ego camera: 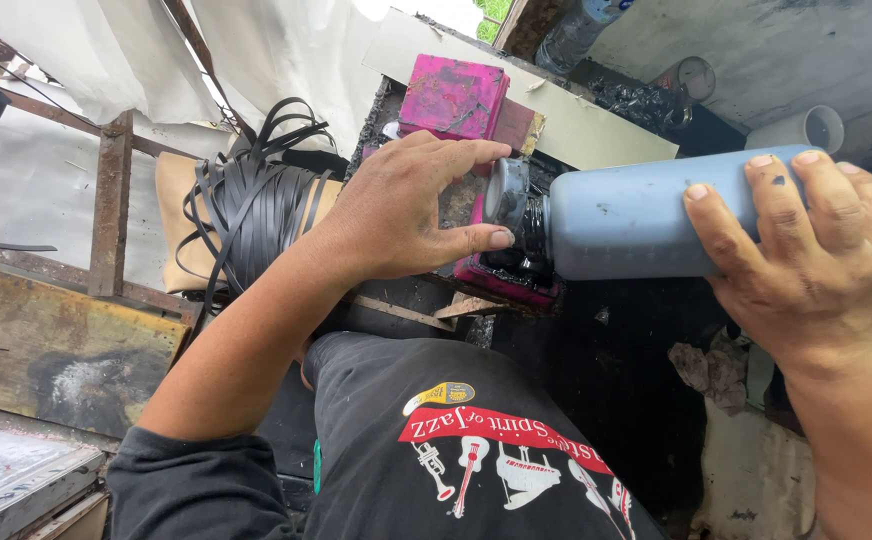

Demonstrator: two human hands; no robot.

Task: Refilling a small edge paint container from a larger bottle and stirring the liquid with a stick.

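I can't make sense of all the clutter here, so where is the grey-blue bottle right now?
The grey-blue bottle lies on its side at centre-right, the right hand holding its body and the left hand on its cap, above a pink block.

We see a matt grey-blue plastic bottle [646, 215] with a smudged surface and a dull, ink-stained cap [506, 193]. Just left of the bottle, the pink block [453, 97] looks rough and paint-crusted. Further left of the bottle, the black straps [256, 200] shine like smooth plastic, the frame [111, 205] is rusty metal, and the white sheet [286, 50] above it looks like soft cloth.
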